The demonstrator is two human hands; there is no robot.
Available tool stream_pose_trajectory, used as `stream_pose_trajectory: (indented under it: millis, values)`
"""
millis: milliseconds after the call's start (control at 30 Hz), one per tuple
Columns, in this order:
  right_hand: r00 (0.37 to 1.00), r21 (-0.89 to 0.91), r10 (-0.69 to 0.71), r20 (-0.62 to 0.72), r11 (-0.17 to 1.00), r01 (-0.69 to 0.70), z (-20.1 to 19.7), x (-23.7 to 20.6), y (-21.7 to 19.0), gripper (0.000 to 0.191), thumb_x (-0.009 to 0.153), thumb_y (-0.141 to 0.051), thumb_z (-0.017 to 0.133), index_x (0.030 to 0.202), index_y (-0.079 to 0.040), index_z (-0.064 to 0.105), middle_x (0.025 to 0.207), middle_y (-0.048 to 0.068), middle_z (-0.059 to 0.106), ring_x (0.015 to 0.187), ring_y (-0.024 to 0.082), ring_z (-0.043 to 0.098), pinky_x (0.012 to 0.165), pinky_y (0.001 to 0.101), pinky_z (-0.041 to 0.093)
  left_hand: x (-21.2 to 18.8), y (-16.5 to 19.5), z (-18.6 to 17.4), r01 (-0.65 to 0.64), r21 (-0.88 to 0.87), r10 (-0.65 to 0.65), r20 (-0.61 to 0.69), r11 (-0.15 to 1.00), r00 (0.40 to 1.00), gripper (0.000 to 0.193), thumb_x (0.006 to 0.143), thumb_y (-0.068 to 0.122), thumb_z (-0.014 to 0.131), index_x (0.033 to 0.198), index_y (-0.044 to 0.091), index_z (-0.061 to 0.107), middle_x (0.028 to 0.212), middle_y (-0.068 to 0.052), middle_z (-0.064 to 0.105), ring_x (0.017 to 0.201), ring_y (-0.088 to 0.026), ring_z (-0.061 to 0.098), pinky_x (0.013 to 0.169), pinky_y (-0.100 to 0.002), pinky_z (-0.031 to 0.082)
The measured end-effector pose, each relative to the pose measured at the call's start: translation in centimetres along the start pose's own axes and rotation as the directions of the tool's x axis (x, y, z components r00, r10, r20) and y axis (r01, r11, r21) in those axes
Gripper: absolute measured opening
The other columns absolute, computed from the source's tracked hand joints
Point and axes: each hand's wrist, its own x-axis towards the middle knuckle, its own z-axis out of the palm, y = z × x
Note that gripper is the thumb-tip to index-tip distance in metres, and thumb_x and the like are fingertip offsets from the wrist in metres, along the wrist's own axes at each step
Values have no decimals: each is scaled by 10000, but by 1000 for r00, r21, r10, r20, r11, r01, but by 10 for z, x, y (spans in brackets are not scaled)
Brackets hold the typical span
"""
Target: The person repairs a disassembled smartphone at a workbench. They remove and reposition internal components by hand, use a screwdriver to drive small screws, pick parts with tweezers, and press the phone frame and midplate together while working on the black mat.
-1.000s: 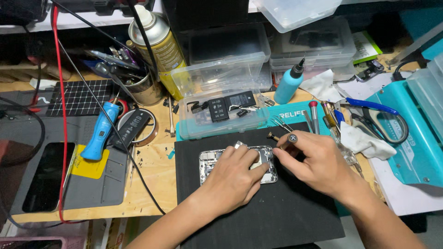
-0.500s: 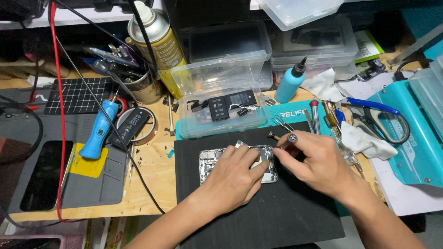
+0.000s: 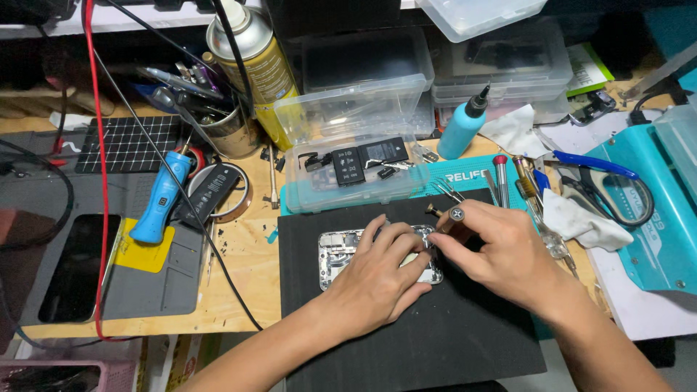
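Note:
An opened phone chassis [image 3: 335, 252] with its metal insides showing lies on a black work mat [image 3: 450, 334]. My left hand [image 3: 381, 272] rests on it, fingers spread over its right half, pressing it down. My right hand [image 3: 501, 250] pinches a small screwdriver [image 3: 451, 215] with a round metal cap, its tip angled down into the phone's upper right corner, hidden behind my left fingers.
A clear plastic box [image 3: 348, 170] of phone parts sits behind the mat, by a yellow spray can [image 3: 258, 62] and a blue squeeze bottle [image 3: 461, 127]. A blue handheld tool [image 3: 161, 199] and a dark phone [image 3: 76, 268] lie left. Tweezers, scissors [image 3: 602, 181] and a cloth lie right.
Both hands stay on the phone almost unmoved. The view has shifted slightly, with only a small turn of the screwdriver fingers.

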Motion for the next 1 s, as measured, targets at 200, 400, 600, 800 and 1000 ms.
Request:
stream_pose_trajectory:
  millis: [200,400,600,800,1000]
  values:
    - [989,54,65,-134,997,-58,8,-6,4,685,807,-131,836,1418,-12,550,768,46,728,635,129,728,593,282,565,-2,-3,6,-5,28,5,2,1000,1000,434,890,218,768,1225,-15,621,1312,-190,556,1328,-400,485,1151,-623,342]
    - [984,-86,-145,-103,987,136,0,-1,4,542,790,-109,862,1285,-51,650,806,80,731,662,166,721,606,300,556,-2,-3,7,26,83,-27,14,996,1000,420,884,272,773,1211,50,631,1273,-140,566,1348,-377,492,1169,-699,282]
    - [978,96,-206,-21,974,207,-8,-3,5,449,848,-1,738,1288,-44,659,963,98,768,847,207,774,724,293,596,1,-2,8,4,120,-5,10,993,1000,494,882,294,760,1293,49,637,1298,-146,562,1360,-381,461,1156,-725,252]
    - [979,85,-202,5,976,201,-11,-4,8,499,783,-47,790,1264,-22,660,874,90,744,745,214,736,642,301,560,2,0,7,13,128,-14,13,992,1000,454,865,299,767,1235,61,652,1285,-148,565,1363,-395,459,1152,-741,244]
    - [995,-103,-101,-19,990,99,-7,-2,4,411,831,-138,828,1230,-83,745,797,77,719,684,223,700,638,343,534,3,2,7,18,130,-20,16,991,1000,451,885,300,764,1240,45,655,1271,-147,565,1357,-397,464,1164,-745,243]
